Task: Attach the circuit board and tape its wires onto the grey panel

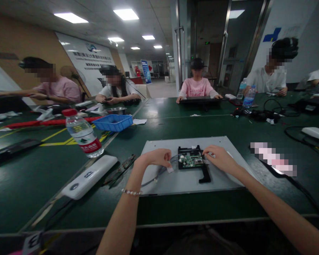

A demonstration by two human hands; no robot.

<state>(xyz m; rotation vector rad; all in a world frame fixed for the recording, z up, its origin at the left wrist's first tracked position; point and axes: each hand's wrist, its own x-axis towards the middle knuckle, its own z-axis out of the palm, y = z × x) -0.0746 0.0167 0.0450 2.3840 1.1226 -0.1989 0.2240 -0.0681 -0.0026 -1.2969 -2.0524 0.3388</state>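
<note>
A green circuit board [192,161] sits in a black bracket [206,173] on a light grey panel [159,187] in front of me. Grey cables [159,173] run from the board's left side across the panel. My left hand [159,158] is closed just left of the board, over the cables. Below its thumb hangs a small white tag [170,168]; what the fingers grip is hidden. At the bracket's right edge my right hand [219,157] has its fingers pinched together, with a small pale piece [206,162] beneath them. I cannot make out what it holds.
On the left stand a white power bank [90,177], a water bottle [82,134], pliers-like tools [119,171] and a blue tray [113,123]. A blurred-out phone-like object [273,159] with a cable lies right. Several people sit around the green table [159,131].
</note>
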